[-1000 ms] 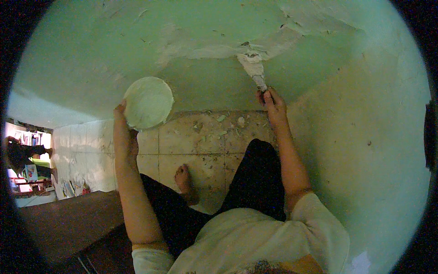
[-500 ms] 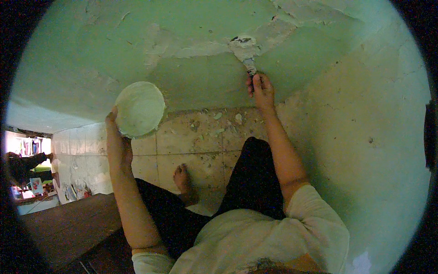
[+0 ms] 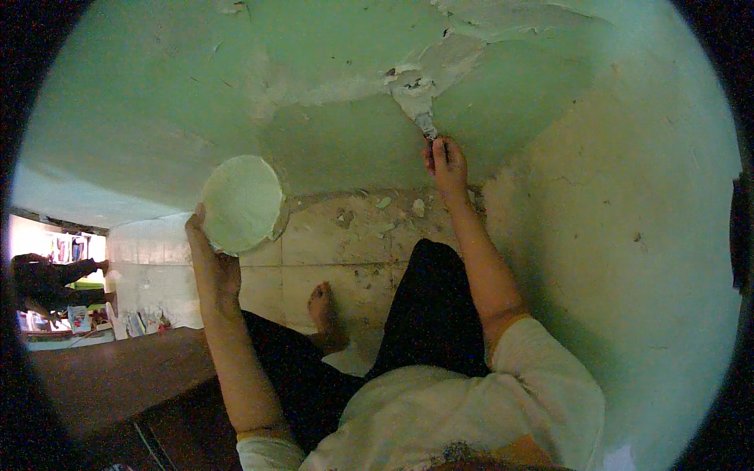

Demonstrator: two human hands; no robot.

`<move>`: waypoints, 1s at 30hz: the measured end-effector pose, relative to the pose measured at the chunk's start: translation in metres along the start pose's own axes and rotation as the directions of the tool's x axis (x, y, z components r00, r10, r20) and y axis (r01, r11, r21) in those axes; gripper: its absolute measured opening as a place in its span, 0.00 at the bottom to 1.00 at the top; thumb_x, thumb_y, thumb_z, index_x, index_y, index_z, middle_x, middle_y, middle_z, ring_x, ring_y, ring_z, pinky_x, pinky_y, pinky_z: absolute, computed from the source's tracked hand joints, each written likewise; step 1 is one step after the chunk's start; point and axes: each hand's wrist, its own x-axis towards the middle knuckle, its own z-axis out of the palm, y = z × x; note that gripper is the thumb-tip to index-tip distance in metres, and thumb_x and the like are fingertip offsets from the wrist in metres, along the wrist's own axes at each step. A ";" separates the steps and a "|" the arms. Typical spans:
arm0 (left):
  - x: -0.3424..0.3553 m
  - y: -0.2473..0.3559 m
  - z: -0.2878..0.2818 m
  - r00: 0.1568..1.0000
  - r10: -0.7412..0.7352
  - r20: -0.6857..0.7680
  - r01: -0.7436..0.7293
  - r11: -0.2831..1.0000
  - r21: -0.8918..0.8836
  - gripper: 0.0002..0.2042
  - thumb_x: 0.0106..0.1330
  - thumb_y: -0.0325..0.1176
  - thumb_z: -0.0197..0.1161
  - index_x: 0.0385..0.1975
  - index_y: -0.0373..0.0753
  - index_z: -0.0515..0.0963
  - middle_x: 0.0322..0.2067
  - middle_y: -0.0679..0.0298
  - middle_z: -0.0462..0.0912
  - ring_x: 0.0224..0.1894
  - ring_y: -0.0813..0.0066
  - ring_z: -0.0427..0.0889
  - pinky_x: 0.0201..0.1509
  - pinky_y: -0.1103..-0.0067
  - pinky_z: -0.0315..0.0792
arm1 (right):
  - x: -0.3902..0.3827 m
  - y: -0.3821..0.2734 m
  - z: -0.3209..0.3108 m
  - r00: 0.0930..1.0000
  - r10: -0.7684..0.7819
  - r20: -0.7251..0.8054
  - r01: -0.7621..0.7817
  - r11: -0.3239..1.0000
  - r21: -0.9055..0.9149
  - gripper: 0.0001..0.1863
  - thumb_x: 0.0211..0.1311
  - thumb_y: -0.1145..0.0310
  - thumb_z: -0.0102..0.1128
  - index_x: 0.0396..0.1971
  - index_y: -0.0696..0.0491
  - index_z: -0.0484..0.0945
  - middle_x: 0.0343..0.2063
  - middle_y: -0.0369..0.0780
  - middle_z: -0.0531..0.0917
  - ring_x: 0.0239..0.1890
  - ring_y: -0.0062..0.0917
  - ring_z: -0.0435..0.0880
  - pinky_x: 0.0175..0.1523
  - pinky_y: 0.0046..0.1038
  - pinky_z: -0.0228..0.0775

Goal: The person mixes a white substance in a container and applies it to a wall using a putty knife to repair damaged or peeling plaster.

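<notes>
My left hand [image 3: 216, 255] is wrapped round the side of a round, pale container [image 3: 245, 200], which looks like a tub of white filler tilted toward me. Its thumb lies along the rim. In my right hand [image 3: 446, 163] is a putty knife [image 3: 425, 124], gripped by its handle and smeared with whitish paste. The blade rests against the green wall [image 3: 338, 129], just below a rough whitish patch [image 3: 414, 85] with a dark hole in it. The handle is mostly hidden by my fingers.
Loose flakes [image 3: 383, 202] of paint or plaster lie on the tiled floor [image 3: 314, 235] along the wall's foot. A brown wooden piece of furniture [image 3: 133, 377] stands at my left. Far left, a person in dark clothes [image 3: 47, 282] is near a bright opening. Another wall rises at my right.
The putty knife has come down slightly on the wall, toward me, from the patch. The container sits a little lower and to the right in view; the whole view has shifted slightly.
</notes>
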 end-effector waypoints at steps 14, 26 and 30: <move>0.018 -0.053 0.010 0.990 -0.099 0.097 0.103 0.994 -0.040 0.32 0.67 0.54 0.51 0.63 0.36 0.64 0.62 0.56 0.69 0.63 0.61 0.67 0.66 0.67 0.60 | -0.008 -0.003 -0.048 0.991 -0.084 0.108 0.112 0.949 -0.295 0.17 0.72 0.51 0.52 0.35 0.51 0.74 0.26 0.30 0.75 0.25 0.13 0.70 0.30 0.18 0.63; 0.029 -0.103 0.053 0.861 -0.332 0.385 0.312 0.943 0.115 0.31 0.66 0.53 0.53 0.61 0.34 0.67 0.61 0.55 0.70 0.63 0.60 0.67 0.65 0.66 0.60 | -0.009 -0.017 -0.066 0.975 -0.220 -0.034 0.177 0.857 -0.484 0.18 0.72 0.50 0.51 0.35 0.51 0.74 0.22 0.30 0.75 0.22 0.14 0.70 0.26 0.20 0.61; 0.061 -0.130 0.044 0.819 -0.353 0.452 0.324 0.935 0.143 0.33 0.65 0.55 0.53 0.62 0.33 0.67 0.62 0.54 0.70 0.62 0.59 0.67 0.65 0.65 0.60 | -0.039 -0.031 -0.089 0.977 -0.194 -0.085 0.105 0.790 -0.605 0.18 0.72 0.50 0.51 0.35 0.51 0.73 0.23 0.31 0.74 0.23 0.14 0.69 0.27 0.20 0.60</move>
